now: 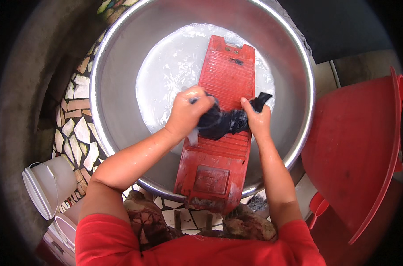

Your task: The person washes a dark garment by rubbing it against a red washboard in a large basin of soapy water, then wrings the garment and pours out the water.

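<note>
A red plastic washboard (226,78) leans in a large round metal basin (116,83), its lower end over the near rim. Soapy water (168,69) covers the basin's bottom around the board's far end. Across the middle of the ridges lies a wet, dark, bunched cloth (221,123). My left hand (188,108) is closed on the cloth's left part, with suds on the fingers. On the right, my right hand (258,116) grips the other end at the board's edge, and a short dark tail sticks out past the thumb.
A big red plastic tub (351,143) stands tilted at the right, with a small red scoop (318,206) by it. At the lower left a white bucket (55,183) with a wire handle lies on its side. The floor (81,129) is of broken-stone mosaic.
</note>
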